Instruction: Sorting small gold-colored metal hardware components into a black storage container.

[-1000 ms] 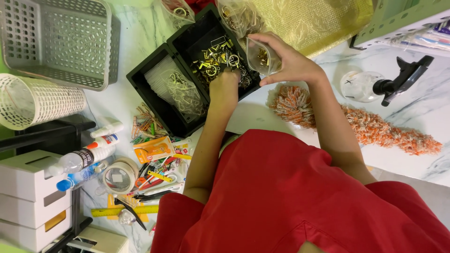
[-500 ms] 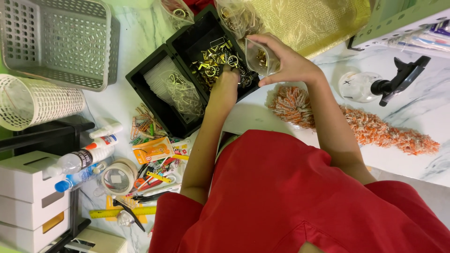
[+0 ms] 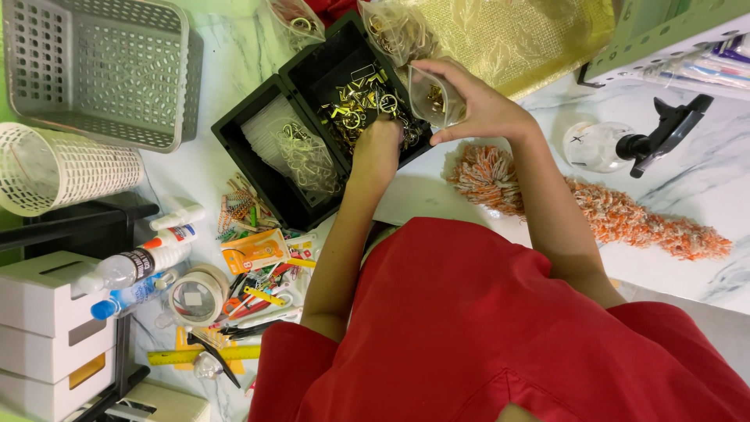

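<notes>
A black two-compartment tray stands on the marble top. Its right compartment holds a heap of gold metal rings and clasps. Its left one holds clear bags and pale rings. My left hand reaches into the gold heap, fingers curled down among the pieces with the tips hidden. My right hand holds a small clear plastic bag just above the tray's right edge. The bag has a few gold pieces inside and hangs close to my left hand.
A grey slotted basket and a white mesh cup sit at the left. Bottles, a tape roll, a ruler and small clutter lie below the tray. An orange fuzzy strip and a spray bottle are at the right.
My left hand has pushed a little deeper into the gold pieces. The bag in my right hand has barely shifted.
</notes>
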